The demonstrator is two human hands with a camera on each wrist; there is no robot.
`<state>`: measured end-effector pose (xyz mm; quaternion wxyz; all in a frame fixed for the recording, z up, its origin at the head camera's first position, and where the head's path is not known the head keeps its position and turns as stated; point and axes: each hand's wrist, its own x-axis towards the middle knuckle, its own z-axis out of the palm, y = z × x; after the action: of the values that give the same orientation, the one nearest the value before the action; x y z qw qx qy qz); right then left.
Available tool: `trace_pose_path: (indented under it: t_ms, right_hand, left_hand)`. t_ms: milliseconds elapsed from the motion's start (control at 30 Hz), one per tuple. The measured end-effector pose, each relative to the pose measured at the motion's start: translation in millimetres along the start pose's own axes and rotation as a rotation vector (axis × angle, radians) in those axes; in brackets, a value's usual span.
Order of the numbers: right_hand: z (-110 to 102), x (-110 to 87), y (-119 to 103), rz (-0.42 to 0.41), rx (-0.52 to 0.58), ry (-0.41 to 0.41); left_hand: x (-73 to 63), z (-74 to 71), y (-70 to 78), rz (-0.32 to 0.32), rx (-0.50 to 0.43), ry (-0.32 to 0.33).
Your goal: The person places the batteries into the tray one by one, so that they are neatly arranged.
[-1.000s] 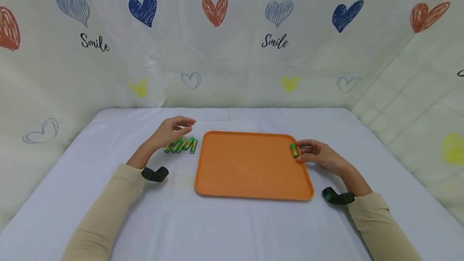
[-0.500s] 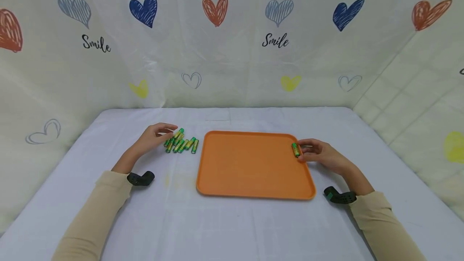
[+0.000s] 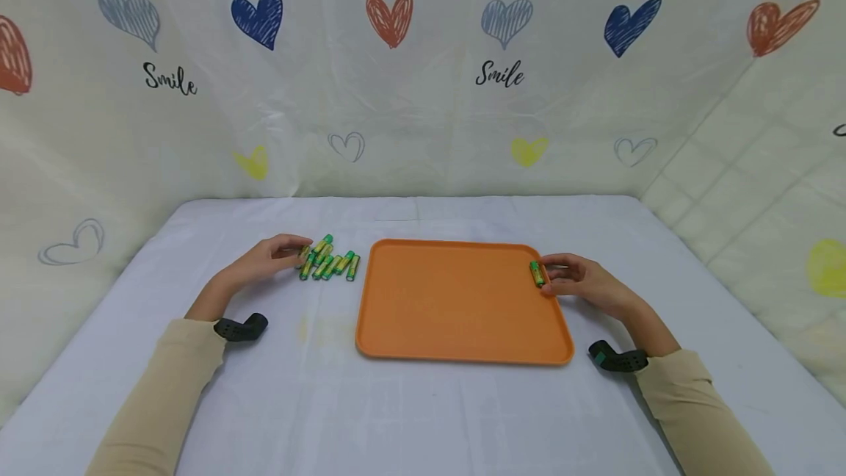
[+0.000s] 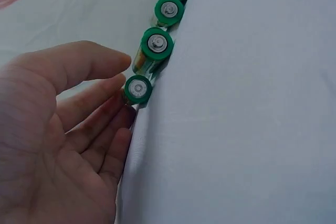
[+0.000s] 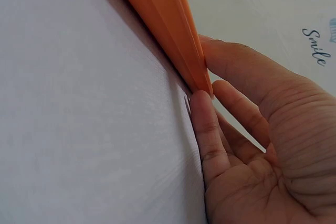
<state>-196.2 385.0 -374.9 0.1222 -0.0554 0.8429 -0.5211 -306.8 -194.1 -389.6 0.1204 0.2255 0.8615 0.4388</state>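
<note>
Several green and gold batteries (image 3: 322,263) lie in a cluster on the white tablecloth, left of an orange tray (image 3: 456,300). My left hand (image 3: 267,259) is at the cluster's left end, thumb and fingertips right beside the outermost battery. In the left wrist view the round end of this battery (image 4: 138,88) shows just beyond the fingertips (image 4: 121,82). At the tray's right edge, my right hand (image 3: 584,281) reaches over the rim and holds a single battery (image 3: 537,274) between thumb and fingertips. The tray's side (image 5: 165,19) hides that battery in the right wrist view.
Black wrist cameras (image 3: 241,327) sit on both wrists, over beige sleeves (image 3: 158,395). A white backdrop (image 3: 436,101) with printed hearts stands behind the table. The tray's raised rim lies between the cluster and the right hand.
My left hand has moved left and lower, from over the batteries to the cluster's left end, uncovering most of them. The right hand and its battery have stayed put.
</note>
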Motion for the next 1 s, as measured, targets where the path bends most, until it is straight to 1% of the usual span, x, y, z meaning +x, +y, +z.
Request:
trace_pose_path:
  t_ms: [133, 367, 700, 900, 1000]
  right_hand:
    - [-0.4, 0.0, -0.7, -0.001, 0.002, 0.003]
    - [-1.4, -0.3, -0.9, 0.003, 0.000, 0.006]
    - [-2.4, 1.9, 1.1, 0.007, -0.010, 0.008]
    - [-2.2, 4.3, 1.1, 0.008, -0.015, 0.006]
    - [-2.9, 6.0, 1.3, 0.002, -0.017, 0.000]
  left_hand:
    - [-2.1, -2.7, 1.7, 0.016, -0.016, -0.028]
    - [-1.8, -1.6, -0.2, 0.048, -0.023, -0.014]
    - [-3.9, 0.8, -2.4, 0.026, -0.031, 0.042]
    - [-3.7, -0.3, -4.9, -0.005, -0.011, 0.071]
    - [-3.7, -1.1, -5.0, -0.024, -0.017, 0.091]
